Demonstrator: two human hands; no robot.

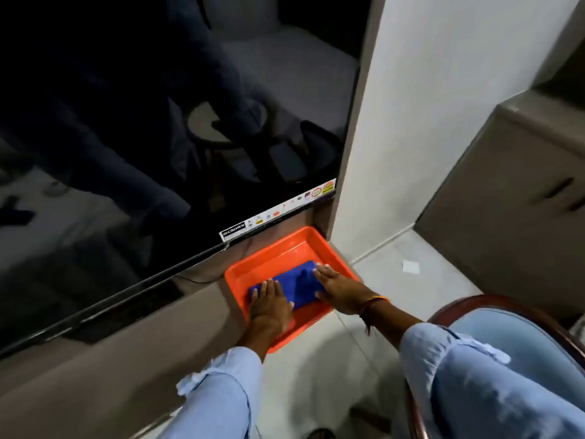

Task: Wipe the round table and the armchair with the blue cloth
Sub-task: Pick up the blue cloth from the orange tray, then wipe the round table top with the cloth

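The blue cloth point(296, 285) lies folded in the orange tray point(272, 259). Both hands rest flat on it, fingers straight and slightly spread: left hand point(270, 301) near its end, right hand point(337, 285) opposite.

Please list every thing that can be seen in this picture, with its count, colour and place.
blue cloth: one, blue, folded flat inside the tray
tray: one, orange, on the brown shelf below the television
television: one, black screen, upper left, stickers along its lower edge
cabinet: one, grey-brown, right side
armchair: one, blue cushion with dark wooden frame, lower right
paper scrap: one, white, on the floor
left hand: one, flat on the cloth's near end
right hand: one, flat on the cloth's far end, threads on the wrist
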